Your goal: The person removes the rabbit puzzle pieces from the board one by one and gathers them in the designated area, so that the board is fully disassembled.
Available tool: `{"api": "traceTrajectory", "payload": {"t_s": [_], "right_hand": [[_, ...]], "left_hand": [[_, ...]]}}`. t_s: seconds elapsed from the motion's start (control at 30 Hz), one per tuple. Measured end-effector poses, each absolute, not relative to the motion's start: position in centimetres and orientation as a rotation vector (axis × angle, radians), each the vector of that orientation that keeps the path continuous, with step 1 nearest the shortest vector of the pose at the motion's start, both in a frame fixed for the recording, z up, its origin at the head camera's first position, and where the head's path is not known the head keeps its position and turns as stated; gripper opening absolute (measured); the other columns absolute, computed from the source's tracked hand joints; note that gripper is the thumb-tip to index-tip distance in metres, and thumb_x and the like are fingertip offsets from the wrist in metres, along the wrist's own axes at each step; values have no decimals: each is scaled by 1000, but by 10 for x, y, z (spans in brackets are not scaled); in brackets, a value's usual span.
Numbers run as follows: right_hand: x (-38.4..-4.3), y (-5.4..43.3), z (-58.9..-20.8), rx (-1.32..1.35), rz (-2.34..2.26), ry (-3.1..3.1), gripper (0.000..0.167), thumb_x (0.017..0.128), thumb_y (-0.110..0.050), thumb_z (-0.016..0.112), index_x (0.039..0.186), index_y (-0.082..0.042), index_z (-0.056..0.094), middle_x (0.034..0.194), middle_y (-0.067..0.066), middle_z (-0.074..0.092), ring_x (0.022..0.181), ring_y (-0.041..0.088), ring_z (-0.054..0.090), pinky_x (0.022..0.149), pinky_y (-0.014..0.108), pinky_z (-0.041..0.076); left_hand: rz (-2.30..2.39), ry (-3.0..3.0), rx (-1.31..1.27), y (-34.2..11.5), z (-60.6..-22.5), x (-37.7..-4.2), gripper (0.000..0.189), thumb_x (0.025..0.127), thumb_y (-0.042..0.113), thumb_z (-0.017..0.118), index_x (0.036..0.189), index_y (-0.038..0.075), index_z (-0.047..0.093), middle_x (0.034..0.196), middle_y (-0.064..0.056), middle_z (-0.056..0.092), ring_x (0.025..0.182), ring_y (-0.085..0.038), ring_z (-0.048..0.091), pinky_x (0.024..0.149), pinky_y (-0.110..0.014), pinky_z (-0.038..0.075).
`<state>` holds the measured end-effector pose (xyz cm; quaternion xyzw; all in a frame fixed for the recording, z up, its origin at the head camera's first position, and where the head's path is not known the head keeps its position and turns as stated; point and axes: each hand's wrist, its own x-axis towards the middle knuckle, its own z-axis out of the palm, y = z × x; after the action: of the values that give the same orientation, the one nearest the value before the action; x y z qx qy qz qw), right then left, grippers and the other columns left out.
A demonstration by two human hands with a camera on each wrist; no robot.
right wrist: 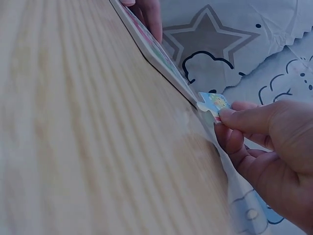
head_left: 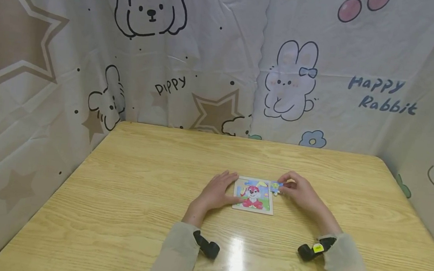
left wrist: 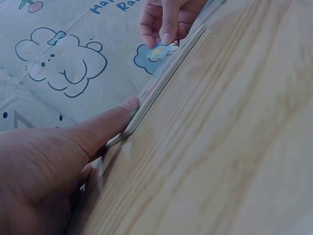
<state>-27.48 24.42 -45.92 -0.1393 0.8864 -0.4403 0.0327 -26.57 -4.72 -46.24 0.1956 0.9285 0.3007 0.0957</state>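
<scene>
A square jigsaw puzzle in a pale wooden frame (head_left: 253, 212) lies on the table, its picture (head_left: 253, 195) a red and white rabbit on green and blue. My left hand (head_left: 216, 192) rests at the frame's left side, fingers extended toward the far corner; the thumb (left wrist: 115, 120) lies straight across the edge onto the board. Just off the frame's upper right, my right hand (head_left: 302, 193) pinches a blue jigsaw piece (right wrist: 213, 102) with a yellow print between thumb and fingers. That piece is tilted and close to the frame's edge; whether they touch, I cannot tell.
The wood-grain table (head_left: 152, 168) extends round the puzzle on all sides. A cartoon-printed curtain (head_left: 216, 58) hangs behind the table and along both sides. Black wrist-worn devices (head_left: 207, 245) sit at both cuffs, close above the tabletop.
</scene>
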Motion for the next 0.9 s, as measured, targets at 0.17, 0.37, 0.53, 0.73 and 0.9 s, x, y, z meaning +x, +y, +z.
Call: {"api": "traceTrajectory", "payload": {"t_s": [0.17, 0.37, 0.53, 0.73, 0.9], "right_hand": [[-273, 252, -458, -407, -1345, 2725, 16, 94, -7, 62, 110, -4, 59, 121, 18, 60, 106, 25, 63, 80, 11, 51], [-272, 260, -456, -412, -1317, 2732, 18, 95, -8, 62, 111, -3, 58, 121, 19, 60, 112, 33, 64, 85, 16, 53], [-272, 268, -456, -399, -1284, 2747, 19, 95, -8, 61, 113, -3, 58, 121, 20, 60, 113, 35, 64, 90, 23, 54], [-273, 273, -456, -409, -1270, 2751, 18, 94, -6, 61, 112, -2, 57, 120, 21, 60, 111, 33, 64, 85, 17, 53], [-272, 271, -455, -423, -1214, 2798, 16, 94, -5, 62, 109, -3, 59, 118, 19, 61, 106, 27, 64, 85, 21, 54]], "left_hand": [[875, 2757, 583, -48, -462, -266, 79, 88, 47, 69, 152, 16, 36, 161, -2, 31, 154, -23, 16, 129, -42, 11], [883, 2755, 588, -48, -462, -265, 78, 88, 46, 69, 152, 15, 36, 161, -3, 32, 154, -24, 16, 129, -43, 12], [880, 2758, 586, -48, -462, -266, 78, 88, 47, 69, 152, 15, 37, 161, -3, 32, 154, -24, 17, 129, -43, 12], [868, 2764, 584, -48, -462, -266, 78, 88, 47, 68, 152, 16, 36, 161, -2, 31, 154, -24, 16, 129, -42, 12], [870, 2760, 582, -48, -463, -265, 79, 88, 47, 69, 152, 16, 36, 161, -3, 32, 154, -24, 16, 129, -43, 12]]}}
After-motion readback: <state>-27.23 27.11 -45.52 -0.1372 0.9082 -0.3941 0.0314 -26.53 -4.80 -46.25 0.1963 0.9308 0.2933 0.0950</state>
